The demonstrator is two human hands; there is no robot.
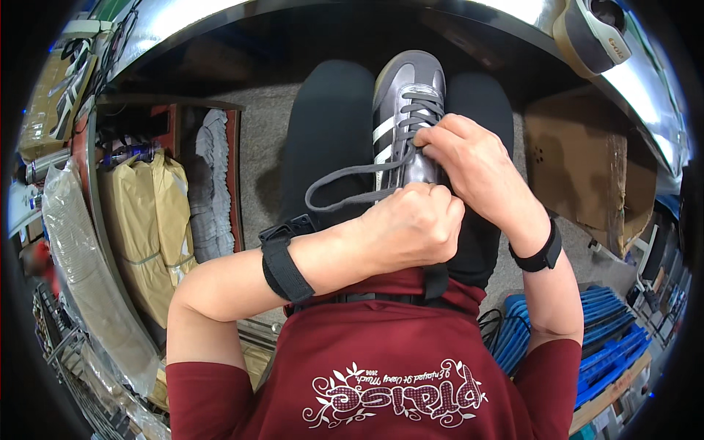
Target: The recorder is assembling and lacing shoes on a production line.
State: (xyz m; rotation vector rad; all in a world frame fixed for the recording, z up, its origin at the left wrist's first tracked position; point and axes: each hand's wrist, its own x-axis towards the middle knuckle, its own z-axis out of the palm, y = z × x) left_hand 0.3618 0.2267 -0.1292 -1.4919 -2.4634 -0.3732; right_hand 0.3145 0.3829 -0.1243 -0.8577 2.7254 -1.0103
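Sneaker (grey) lies just beyond left hand, right hand.

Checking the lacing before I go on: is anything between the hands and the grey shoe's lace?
Nothing visible. The right hand pinches the grey lace at the eyelets of the grey shoe; the left hand is closed at the shoe's near end, the lace looping out beside it.

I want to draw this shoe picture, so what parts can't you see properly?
- Heel end of the grey shoe: head view, hidden behind the left hand and right hand.
- End of the grey lace: it disappears into the closed left hand.
- Right fingertips: tucked among the laces.
- Second shoe on the curved table: cut off by the picture's top edge.
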